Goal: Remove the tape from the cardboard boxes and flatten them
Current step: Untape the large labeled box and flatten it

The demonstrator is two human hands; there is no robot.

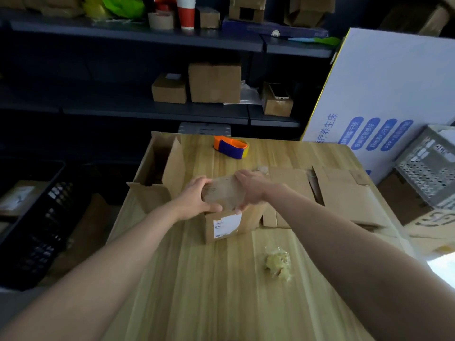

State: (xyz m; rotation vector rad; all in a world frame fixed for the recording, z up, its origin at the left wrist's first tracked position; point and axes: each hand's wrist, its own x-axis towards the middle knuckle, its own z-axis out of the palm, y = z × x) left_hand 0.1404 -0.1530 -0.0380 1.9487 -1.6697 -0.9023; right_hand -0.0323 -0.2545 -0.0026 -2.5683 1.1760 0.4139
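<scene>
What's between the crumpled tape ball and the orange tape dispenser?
In the head view, the small labelled box, its top held by the left hand and right hand; otherwise bare tabletop.

A pale wooden tabletop (192, 286) fills the frame's centre. On it: a small labelled box (226, 227) mid-frame, an opened box (157, 166) at upper left, flattened cardboard (344, 200) at right, a tape dispenser (231, 146) at the top edge, and a crumpled tape wad (278, 263) lower centre.

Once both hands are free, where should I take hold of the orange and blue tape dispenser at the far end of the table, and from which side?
Round its blue middle, coming from above and from your near side. The tape dispenser lies flat on the table, its blue band turned toward you, with bare wood all round; avoid the orange end, likely the cutter.
</scene>
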